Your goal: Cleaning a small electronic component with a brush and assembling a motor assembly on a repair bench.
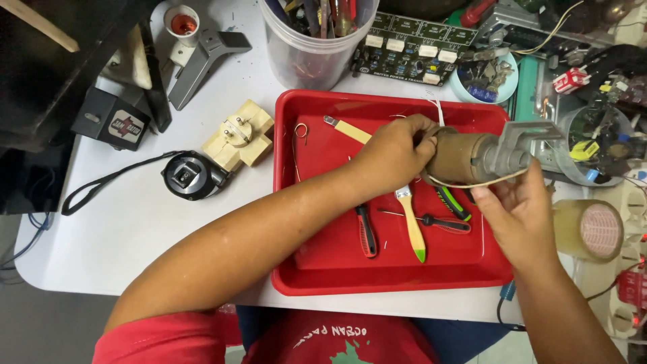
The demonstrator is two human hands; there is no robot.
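White bench (135, 222) carries all items. Upper left of the frame: a black box-shaped unit with a label (111, 121) and a grey metal bracket (202, 57). Left of centre: a round black device with a long black strap (192, 176), and just beside it a cream-coloured block fitted with metal pins (240, 135).

Top centre: a clear plastic tub filled with tools (313, 40), with a green circuit board (411, 50) to its right.

Centre: a red rectangular plastic tray (317, 269). Lying in it: a paintbrush with a pale wooden handle and green tip (411, 226), a red-and-black handled tool (366, 231), and a small screwdriver with a red handle (438, 221).

Above the tray's right half, a brown cylindrical motor with a grey metal end bracket (482, 156) is held clear of the tray floor. The left hand (394, 152) has its grip closed around the brown end of the motor. The right hand (515, 209) supports the bracket end from below, fingers curled up against it. A pale cord loops under the motor.

Right edge: a roll of clear packing tape (593, 230) stands on the bench.
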